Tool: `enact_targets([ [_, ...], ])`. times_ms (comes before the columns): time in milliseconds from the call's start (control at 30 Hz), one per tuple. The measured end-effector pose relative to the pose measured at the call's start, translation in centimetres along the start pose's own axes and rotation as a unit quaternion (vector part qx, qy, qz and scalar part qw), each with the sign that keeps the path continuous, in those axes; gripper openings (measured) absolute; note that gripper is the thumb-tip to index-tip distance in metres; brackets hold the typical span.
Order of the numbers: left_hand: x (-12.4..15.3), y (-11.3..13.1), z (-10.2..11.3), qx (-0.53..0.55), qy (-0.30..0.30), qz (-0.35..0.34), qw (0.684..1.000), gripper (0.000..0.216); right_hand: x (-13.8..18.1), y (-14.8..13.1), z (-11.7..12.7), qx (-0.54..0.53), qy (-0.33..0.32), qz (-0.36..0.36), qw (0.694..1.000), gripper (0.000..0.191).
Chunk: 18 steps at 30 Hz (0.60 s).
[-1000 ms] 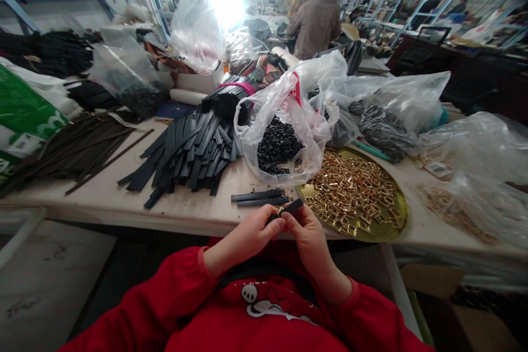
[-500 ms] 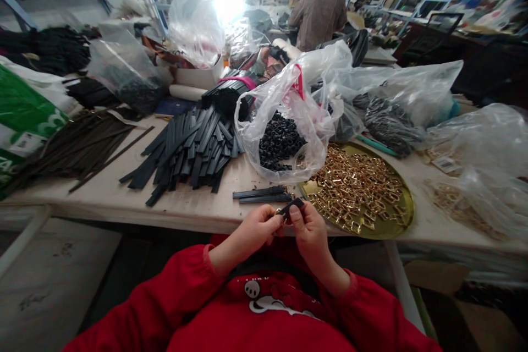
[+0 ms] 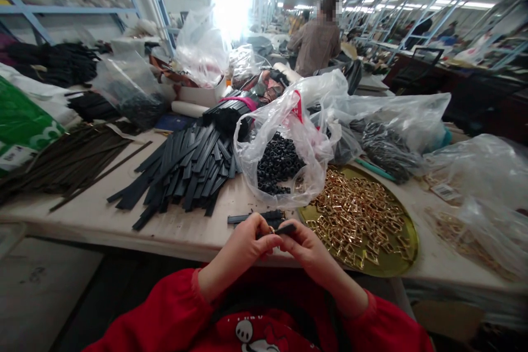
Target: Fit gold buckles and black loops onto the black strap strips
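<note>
Both my hands meet at the table's front edge, around a short black strap [image 3: 285, 229]. My left hand [image 3: 252, 239] pinches its left end, where a bit of gold metal shows between the fingers. My right hand [image 3: 304, 243] is closed on the strap's right part, thumb and fingers pressed together. Just behind my left hand lie finished-looking black straps with buckles [image 3: 243, 219], partly hidden by it. Right of my hands, a round gold tray [image 3: 402, 264] bears many gold buckles [image 3: 358, 214].
A fan of black straps [image 3: 185, 168] lies at left centre, with dark brown strips [image 3: 78, 159] farther left. An open plastic bag [image 3: 243, 148] holds black loops [image 3: 278, 162]. More plastic bags [image 3: 482, 170] sit at right. A person [image 3: 315, 44] stands in the background.
My head view has tilted up, so the table sits lower in the picture. My hands have turned the strap, which now shows more edge-on, and the left fingers have closed over its left end.
</note>
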State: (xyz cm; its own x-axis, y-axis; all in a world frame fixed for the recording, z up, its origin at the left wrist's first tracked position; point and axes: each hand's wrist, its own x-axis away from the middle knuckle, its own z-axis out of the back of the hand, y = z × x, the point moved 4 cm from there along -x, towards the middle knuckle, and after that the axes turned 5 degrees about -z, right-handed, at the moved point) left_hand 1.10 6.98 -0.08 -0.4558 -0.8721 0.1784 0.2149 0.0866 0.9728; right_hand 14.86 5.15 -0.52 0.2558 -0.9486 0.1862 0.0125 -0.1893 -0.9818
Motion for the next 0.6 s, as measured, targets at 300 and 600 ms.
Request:
enact_targets([
  [300, -2.6, -1.3, 0.7, 0.002, 0.013, 0.001, 1.0, 0.026, -11.2, 0.0, 8.6, 0.501, 0.187, -0.043, 0.844, 0.01],
  [600, -3.6, -0.6, 1.7, 0.011, 0.095, -0.031, 0.995, 0.024, -8.8, -0.3, 7.0, 0.339, 0.153, -0.01, 0.928, 0.02],
])
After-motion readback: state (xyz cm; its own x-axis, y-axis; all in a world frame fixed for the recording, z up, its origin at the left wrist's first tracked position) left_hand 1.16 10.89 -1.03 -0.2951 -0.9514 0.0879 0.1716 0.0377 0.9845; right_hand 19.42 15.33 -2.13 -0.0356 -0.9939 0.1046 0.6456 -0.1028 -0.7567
